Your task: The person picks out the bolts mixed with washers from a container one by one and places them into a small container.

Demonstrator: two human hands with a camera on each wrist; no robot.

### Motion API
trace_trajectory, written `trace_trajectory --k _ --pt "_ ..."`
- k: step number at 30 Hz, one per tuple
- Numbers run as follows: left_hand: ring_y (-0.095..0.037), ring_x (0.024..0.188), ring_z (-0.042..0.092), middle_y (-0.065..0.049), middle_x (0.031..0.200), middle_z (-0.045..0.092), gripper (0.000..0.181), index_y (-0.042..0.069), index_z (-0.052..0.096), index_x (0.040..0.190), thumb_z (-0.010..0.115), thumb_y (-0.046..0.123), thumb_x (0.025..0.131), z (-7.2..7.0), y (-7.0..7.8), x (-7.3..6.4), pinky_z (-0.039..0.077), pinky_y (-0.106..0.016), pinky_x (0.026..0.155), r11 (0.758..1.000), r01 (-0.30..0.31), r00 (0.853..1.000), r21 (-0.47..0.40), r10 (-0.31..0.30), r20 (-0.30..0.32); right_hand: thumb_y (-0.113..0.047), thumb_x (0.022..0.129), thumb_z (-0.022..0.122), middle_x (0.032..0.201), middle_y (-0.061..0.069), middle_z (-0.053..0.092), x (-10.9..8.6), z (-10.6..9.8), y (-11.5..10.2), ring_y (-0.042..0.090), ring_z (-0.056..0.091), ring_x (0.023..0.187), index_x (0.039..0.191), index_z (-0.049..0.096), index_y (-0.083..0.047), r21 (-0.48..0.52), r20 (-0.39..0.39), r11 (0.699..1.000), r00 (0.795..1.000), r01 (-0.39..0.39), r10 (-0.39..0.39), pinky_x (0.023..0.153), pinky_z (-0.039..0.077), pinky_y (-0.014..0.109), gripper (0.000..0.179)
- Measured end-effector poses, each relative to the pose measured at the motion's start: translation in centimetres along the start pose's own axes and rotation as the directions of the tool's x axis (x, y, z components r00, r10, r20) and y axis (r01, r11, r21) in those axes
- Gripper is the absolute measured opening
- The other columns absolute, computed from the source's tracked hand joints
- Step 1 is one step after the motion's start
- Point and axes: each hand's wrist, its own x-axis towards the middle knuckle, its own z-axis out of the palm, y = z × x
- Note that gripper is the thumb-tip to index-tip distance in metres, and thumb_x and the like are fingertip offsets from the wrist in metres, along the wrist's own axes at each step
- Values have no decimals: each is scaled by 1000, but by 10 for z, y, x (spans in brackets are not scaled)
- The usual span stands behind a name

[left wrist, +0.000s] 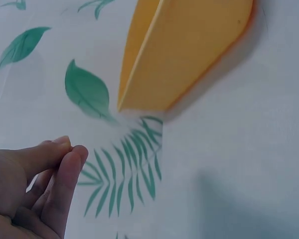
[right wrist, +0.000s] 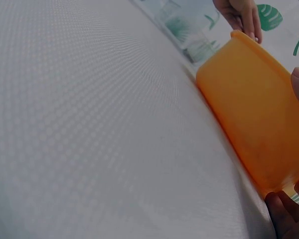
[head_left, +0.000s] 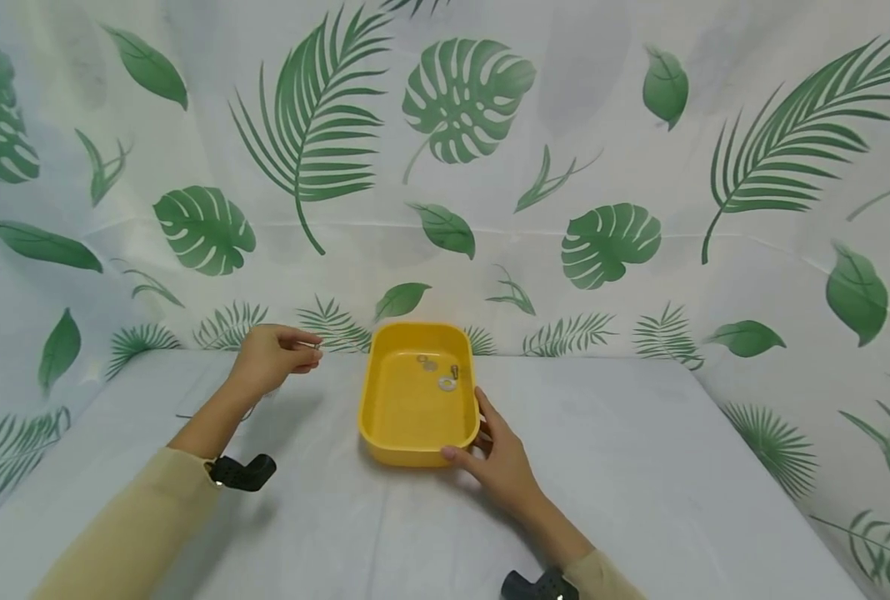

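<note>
A yellow plastic tray (head_left: 415, 457) stands on the white-covered table. In it, toward the right, lie a pale washer (head_left: 447, 383), a small screw-like metal piece (head_left: 455, 372) and little rings (head_left: 430, 366). My right hand (head_left: 501, 467) grips the tray's near right corner, its thumb at the near rim and fingers along the right side. Left of the tray and raised above the table, my left hand (head_left: 272, 358) pinches a tiny object at its fingertips. That object is too small to identify, and in the left wrist view the fingertips (left wrist: 78, 152) hide it.
Partly behind the left forearm lies a flat, clear item (head_left: 203, 393) with a dark line along its edge; its kind is unclear. A white cloth (head_left: 625, 467) covers the table. Behind it hangs a leaf-printed curtain (head_left: 490, 192).
</note>
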Motion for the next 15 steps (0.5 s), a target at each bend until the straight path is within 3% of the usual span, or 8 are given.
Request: trace_trajectory --k 8,15 --pt "-20 90 72 -20 112 68 29 3 66 115 67 17 89 -30 -17 0 58 -28 76 1000 -8 1000 14 8 -23 -37 78 78 156 0 29 1 -2 1 21 51 129 154 18 -25 -6 -2 1000 1000 6 -6 100 48 33 98" --pt "-20 90 72 -19 113 68 36 2 66 118 69 23 89 -51 -42 3 58 -28 75 996 36 998 84 -32 -46 -36 79 77 156 2 31 1 0 1 22 52 128 154 18 -23 -3 4 1000 1000 24 -24 100 48 33 96"
